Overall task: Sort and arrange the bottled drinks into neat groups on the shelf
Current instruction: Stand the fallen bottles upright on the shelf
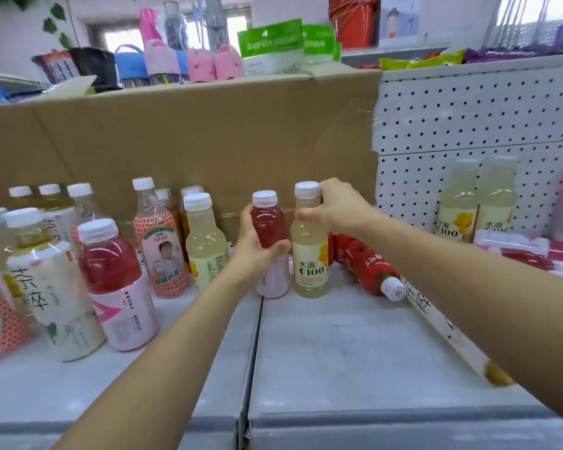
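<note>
Sorting underway at mid-shelf (338,345). Left hand (254,248) wraps the red drink bottle (270,228); right hand (335,207) pinches the neck of the pale C100 bottle (309,254). Both bottles stand upright, side by side. Next, probably: move each to its matching group.

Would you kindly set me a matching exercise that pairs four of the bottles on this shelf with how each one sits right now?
Things
1. central red drink bottle
2. pale C100 bottle beside it
3. red-wrapped bottle further right
4. pair of C100 bottles at far right

States
A. lying on its side
B. standing against the pegboard
C. gripped round the body by the left hand
D. gripped near the cap by the right hand

Pairs: 1-C, 2-D, 3-A, 4-B
</note>
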